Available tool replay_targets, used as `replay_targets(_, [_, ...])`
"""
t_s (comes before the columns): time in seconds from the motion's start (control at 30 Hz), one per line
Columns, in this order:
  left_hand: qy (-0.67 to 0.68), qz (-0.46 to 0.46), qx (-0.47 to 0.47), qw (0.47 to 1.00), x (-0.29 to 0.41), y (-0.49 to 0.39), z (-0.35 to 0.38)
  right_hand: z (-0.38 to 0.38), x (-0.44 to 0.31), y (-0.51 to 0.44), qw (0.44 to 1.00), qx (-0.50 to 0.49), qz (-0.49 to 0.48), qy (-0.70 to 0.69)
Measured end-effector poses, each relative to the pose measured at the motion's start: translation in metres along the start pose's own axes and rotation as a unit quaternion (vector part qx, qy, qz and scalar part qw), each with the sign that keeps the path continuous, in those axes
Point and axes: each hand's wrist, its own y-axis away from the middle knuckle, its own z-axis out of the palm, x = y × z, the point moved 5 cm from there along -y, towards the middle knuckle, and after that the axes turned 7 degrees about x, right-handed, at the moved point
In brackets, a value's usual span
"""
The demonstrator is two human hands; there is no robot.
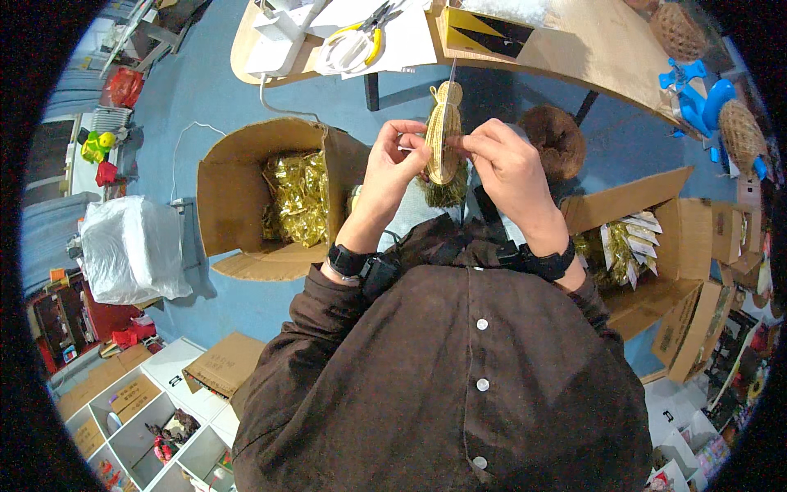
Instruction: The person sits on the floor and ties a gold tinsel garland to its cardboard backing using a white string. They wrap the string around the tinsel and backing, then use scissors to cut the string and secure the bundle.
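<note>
In front of my body, a gourd-shaped ornament of plaited straw (444, 141) is held upright between both hands. A thin pale cord ties its narrow neck, and a small loop stands out on the left. My left hand (393, 163) grips its left edge between thumb and fingers. My right hand (507, 166) pinches at the right edge; any fine strand between those fingertips is too small to make out. Below the ornament's rounded end shows a bundle of green-brown dry grass (444, 194), partly covered by it. A thin pointed strip (454, 71) rises behind the ornament's top.
Left stands an open cardboard box (230, 184) with shiny gold packets (298, 197). Another open box (692, 240) at right holds similar packets with white cards. Yellow-handled pliers (372, 46) lie on the wooden table (572, 55) ahead. A brown fibre ring (553, 141) sits beneath the table.
</note>
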Motion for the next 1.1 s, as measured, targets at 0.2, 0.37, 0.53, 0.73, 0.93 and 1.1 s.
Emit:
replay_targets(0.2, [-0.014, 0.009, -0.006, 1.000, 0.007, 0.002, 0.002, -0.005, -0.005, 0.001, 1.000, 0.016, 0.004, -0.014])
replay_targets(0.37, [-0.015, 0.027, -0.013, 0.999, 0.013, 0.002, 0.004, -0.007, -0.006, 0.000, 1.000, 0.000, 0.000, 0.001])
replay_targets(0.53, [-0.009, 0.026, -0.017, 0.999, 0.018, 0.003, 0.007, -0.011, -0.009, -0.001, 1.000, -0.004, 0.003, 0.004])
replay_targets(0.73, [-0.023, 0.059, -0.033, 0.997, 0.026, 0.005, 0.010, -0.013, -0.009, -0.004, 0.999, 0.003, 0.020, -0.025])
replay_targets(0.93, [-0.066, 0.104, -0.043, 0.991, 0.040, 0.011, 0.013, -0.014, -0.010, -0.007, 0.999, -0.014, 0.033, -0.037])
replay_targets(1.1, [-0.124, 0.127, -0.064, 0.982, 0.071, 0.021, 0.017, -0.017, -0.005, -0.021, 0.968, -0.020, 0.160, -0.195])
